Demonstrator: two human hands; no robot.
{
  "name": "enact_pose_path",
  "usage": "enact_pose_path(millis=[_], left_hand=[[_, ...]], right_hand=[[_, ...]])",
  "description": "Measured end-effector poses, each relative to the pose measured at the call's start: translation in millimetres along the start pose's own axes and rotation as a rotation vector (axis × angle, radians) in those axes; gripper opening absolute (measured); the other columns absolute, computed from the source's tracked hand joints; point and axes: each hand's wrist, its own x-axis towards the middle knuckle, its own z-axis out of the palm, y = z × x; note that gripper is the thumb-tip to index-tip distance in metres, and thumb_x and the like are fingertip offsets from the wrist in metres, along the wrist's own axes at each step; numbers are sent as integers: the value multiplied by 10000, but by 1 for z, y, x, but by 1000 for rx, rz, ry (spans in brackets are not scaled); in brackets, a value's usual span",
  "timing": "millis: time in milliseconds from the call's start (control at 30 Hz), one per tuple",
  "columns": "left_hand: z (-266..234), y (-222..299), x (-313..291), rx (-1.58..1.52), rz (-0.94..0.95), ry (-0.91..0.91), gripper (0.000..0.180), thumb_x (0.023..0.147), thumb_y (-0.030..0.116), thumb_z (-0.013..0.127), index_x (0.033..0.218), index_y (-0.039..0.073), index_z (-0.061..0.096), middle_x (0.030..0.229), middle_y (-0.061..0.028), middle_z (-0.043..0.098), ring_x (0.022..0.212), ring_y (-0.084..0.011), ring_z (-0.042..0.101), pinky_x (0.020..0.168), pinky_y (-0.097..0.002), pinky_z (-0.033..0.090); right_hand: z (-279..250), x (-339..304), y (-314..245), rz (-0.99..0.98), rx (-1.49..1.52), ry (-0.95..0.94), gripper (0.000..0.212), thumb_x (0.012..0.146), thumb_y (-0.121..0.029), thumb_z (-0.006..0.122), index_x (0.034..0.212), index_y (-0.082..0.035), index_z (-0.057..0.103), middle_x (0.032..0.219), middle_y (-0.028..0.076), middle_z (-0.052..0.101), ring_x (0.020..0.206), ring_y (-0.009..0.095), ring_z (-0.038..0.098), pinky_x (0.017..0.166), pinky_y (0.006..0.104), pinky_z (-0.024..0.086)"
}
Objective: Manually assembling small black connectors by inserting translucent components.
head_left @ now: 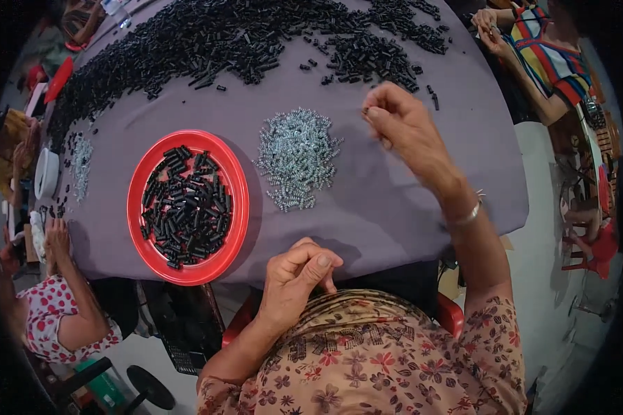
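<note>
My right hand [410,131] is raised over the cloth, right of a heap of small metal springs [299,155]. Its thumb and forefinger are pinched together; what they hold, if anything, is too small to make out. At the table's near edge, close to my body, my left hand [296,278] is closed with the thumb pressed on the curled fingers. Anything inside it is hidden. Left of the springs, a round red tray [137,207] holds many short black plastic tubes [187,207].
A large pile of similar black pieces [208,41] spreads along the far side of the grey tablecloth [394,214]. Further left lie more springs [82,166] beside a white bowl [46,173]. People sit at left and far right; a black stool [150,387] stands lower left.
</note>
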Motion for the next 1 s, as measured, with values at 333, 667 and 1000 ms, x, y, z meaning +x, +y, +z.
enact_pose_path(millis=[333,667,1000], left_hand=[[12,11,-12,-26,253,77,163,883,47,587,1029,-25,586,874,-40,513,736,-94,556,666,-217,501],[12,7,-12,-83,211,106,219,850,99,640,1010,-37,576,885,-64,540,761,-127,568,655,-264,529],[8,8,-4,-64,205,85,206,862,83,622,1026,-33,579,894,-57,546,733,-118,569,644,-247,511]], right_hand=[[48,-115,-42,396,1272,-197,345,835,-236,677,1028,-59,453,864,56,580,624,100,556,560,210,472],[59,-121,-39,350,1032,-150,359,817,-213,696,1021,-37,460,833,57,592,654,82,573,569,197,496],[60,-116,-37,402,972,-135,241,847,-123,665,981,-24,490,793,46,601,655,75,576,574,193,500]])
